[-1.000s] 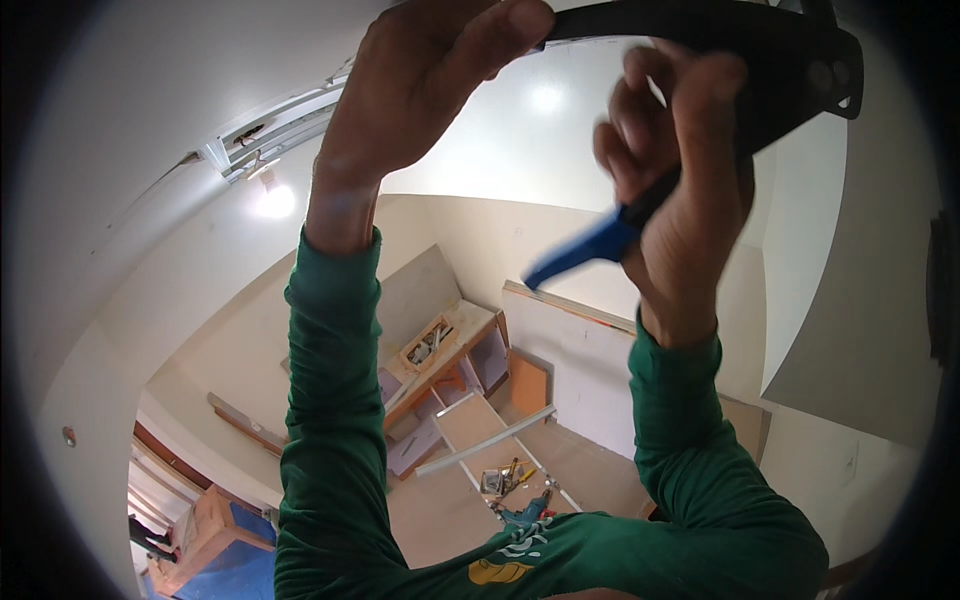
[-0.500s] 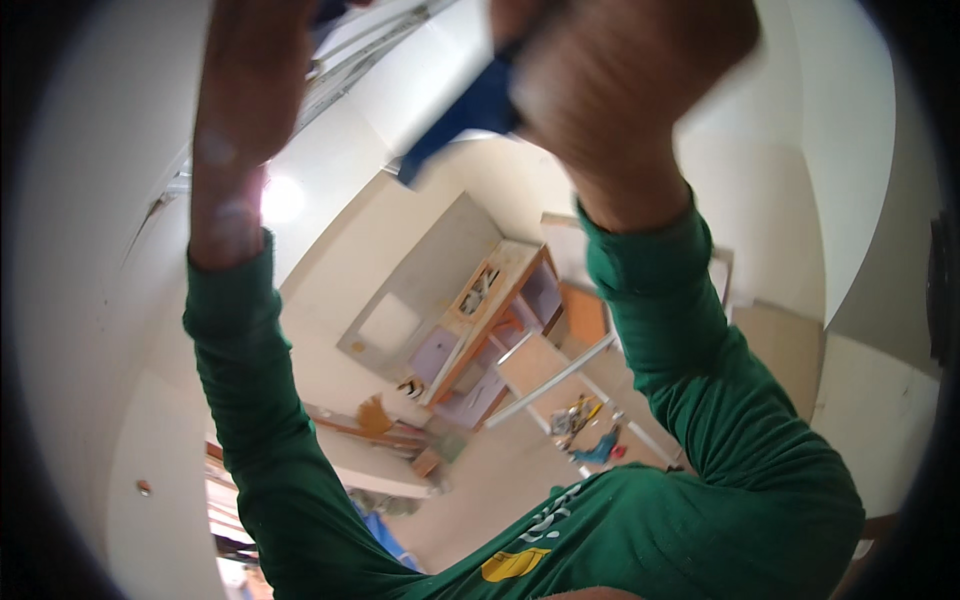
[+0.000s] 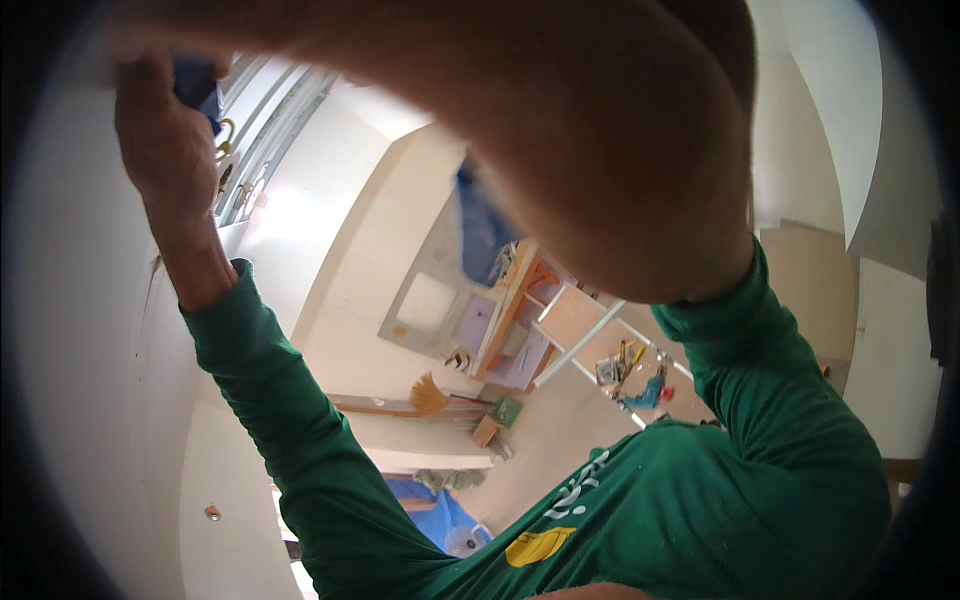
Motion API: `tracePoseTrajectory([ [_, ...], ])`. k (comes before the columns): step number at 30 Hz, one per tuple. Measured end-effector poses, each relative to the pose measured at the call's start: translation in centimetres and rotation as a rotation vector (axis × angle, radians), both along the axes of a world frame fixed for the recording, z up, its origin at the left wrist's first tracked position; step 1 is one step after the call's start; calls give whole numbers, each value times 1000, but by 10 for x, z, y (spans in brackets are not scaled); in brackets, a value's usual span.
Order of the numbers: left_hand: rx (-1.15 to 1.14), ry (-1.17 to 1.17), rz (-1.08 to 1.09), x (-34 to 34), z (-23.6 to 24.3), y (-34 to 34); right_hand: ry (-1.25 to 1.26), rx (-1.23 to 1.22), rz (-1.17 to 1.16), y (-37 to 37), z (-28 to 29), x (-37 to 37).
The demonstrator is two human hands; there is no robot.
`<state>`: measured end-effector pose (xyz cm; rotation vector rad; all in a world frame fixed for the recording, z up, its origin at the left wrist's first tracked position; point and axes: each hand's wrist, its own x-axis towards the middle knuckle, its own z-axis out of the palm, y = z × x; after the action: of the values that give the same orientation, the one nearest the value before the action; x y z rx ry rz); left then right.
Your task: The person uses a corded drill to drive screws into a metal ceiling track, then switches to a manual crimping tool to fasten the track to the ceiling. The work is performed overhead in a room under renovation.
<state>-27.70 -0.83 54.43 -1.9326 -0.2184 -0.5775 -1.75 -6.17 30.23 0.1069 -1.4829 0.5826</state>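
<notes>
left hand [image 3: 168, 150] closed round a dark blue object [image 3: 196, 88] at ten o'clock, beside the metal channels [image 3: 278, 125].
the right hand [image 3: 600, 140], large and blurred, stretches from one o'clock toward eleven; a blue handle [image 3: 485, 232] juts from under it, just above the centre, but the fingers are hidden, so i cannot tell whether they clamp on it. for good handling overhead, i would judge it best to keep the left grip firm, bring the right one across slowly, and hold it out of the line of sight to the channels. counted: two hands, one dark blue object, one blue handle, at least two metal channels, one teal power drill [image 3: 646, 393] at four o'clock, one straw broom [image 3: 428, 395] at seven.
</notes>
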Motion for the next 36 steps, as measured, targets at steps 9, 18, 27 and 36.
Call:
tracePoseTrajectory([
  [9, -722, -362, -229, 65, -38, -38, 358, 272, 330, 26, 78, -12],
  [18, -783, -264, -302, 92, -51, -56, 483, 484, 459, 21, 99, -24],
  [27, -591, -134, -449, 74, -33, -8, 779, 734, -289, 53, 140, -36],
  [36, -1044, -174, -134, 87, -36, -46, 672, 730, -123, 81, 128, -18],
])
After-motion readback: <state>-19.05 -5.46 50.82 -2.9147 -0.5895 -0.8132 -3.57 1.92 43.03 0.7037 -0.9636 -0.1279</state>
